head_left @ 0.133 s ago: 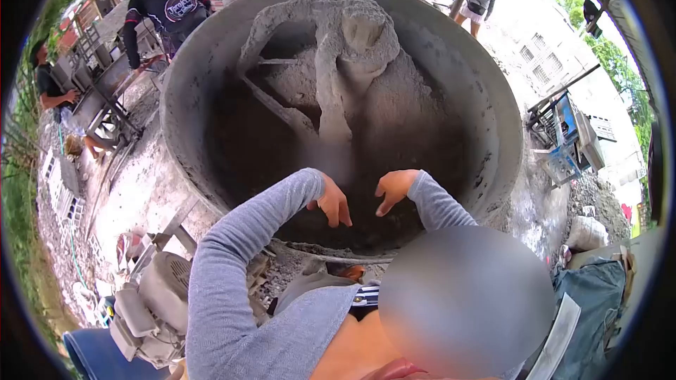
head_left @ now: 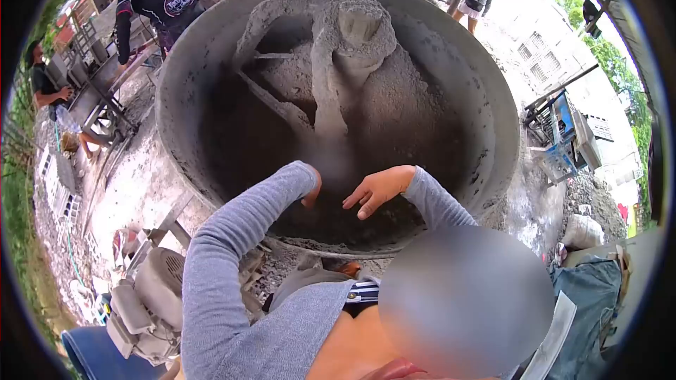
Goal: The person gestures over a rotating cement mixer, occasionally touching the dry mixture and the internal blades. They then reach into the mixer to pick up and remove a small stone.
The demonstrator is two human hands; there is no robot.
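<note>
A large round mixing pan holds dark, powdery material and a grey-caked metal mixer arm with a hub. Over the near part of the pan, my right hand reaches inward from the right with its fingers apart and nothing held. My left hand bends down over the pan to the left of it, mostly behind the grey sleeve, its fingers hidden. The two hands are apart, and the mixer arm lies beyond them.
A motor stands at the lower left, near a blue barrel. One person bends beside the pan at upper left; another is farther left. More people are behind. A blue metal frame and a sack are at right.
My left hand has moved up and to the left, and its fingers have gone out of sight. The right hand has shifted left, its fingers now more stretched out.
</note>
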